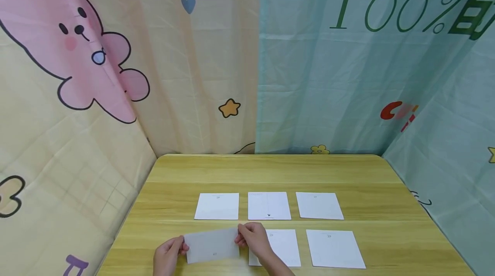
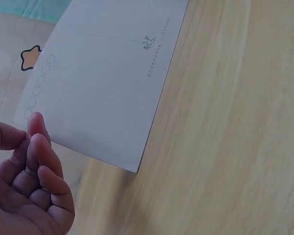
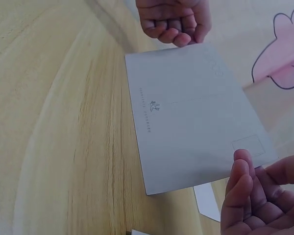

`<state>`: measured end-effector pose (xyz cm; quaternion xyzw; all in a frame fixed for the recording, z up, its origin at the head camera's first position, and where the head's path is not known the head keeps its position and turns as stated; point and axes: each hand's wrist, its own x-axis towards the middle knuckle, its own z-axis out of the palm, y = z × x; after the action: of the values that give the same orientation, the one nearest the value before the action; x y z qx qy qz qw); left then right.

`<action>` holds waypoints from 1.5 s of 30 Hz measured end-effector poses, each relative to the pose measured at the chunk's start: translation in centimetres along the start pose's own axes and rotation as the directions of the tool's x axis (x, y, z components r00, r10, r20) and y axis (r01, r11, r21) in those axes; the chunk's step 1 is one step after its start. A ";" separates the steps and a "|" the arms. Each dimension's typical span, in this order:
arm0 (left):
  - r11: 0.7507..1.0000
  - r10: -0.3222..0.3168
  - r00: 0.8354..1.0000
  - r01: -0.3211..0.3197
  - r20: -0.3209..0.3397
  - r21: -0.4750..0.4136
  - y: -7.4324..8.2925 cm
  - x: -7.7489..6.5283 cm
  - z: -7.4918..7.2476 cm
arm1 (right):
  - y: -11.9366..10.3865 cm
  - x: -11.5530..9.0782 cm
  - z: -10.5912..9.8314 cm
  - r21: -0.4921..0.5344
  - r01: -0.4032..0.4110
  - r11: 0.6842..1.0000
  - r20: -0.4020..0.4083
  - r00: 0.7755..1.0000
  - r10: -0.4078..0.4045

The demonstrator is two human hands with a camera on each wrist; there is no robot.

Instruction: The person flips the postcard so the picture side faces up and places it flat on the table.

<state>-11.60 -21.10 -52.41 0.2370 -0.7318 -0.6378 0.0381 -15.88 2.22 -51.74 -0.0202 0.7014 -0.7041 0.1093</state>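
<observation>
A white postcard [image 1: 212,246] is held raised and tilted above the table by both hands. My left hand [image 1: 169,253] pinches its left end between thumb and fingers. At its upper right corner, my right hand [image 1: 255,240] pinches the edge. In the left wrist view, the postcard [image 2: 103,88] shows a row of small circles, a dashed line and a little bird print. The right wrist view shows a stamp box on the same postcard [image 3: 186,127], near the right fingers. Beneath my right wrist lies another card [image 1: 284,248], partly hidden.
Three white cards lie in a back row: left card [image 1: 217,207], middle card [image 1: 269,206], right card [image 1: 319,206]. One more card [image 1: 335,249] lies front right. The wooden table [image 1: 270,173] meets printed curtains [image 1: 201,74] at the back and sides.
</observation>
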 end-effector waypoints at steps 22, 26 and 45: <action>0.997 -0.029 1.000 0.028 -0.008 -0.070 -0.5 -2.2 -0.8 | 0.0 -2.5 -0.9 -0.026 0.013 1.000 0.184 0.983 -0.008; 0.998 -0.045 0.999 0.045 0.007 -0.047 -0.8 -2.2 -1.0 | 0.0 -2.9 -1.0 -0.031 -0.010 0.999 0.207 0.978 0.016; 0.922 0.016 1.000 -0.009 -0.014 0.386 -2.1 -2.1 -0.3 | 2.2 -3.4 -0.7 -0.199 -0.034 0.979 0.133 0.989 0.061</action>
<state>-9.04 -20.75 -53.79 0.2407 -0.8441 -0.4790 0.0010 -12.44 3.50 -53.54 -0.0628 0.7583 -0.6257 0.1721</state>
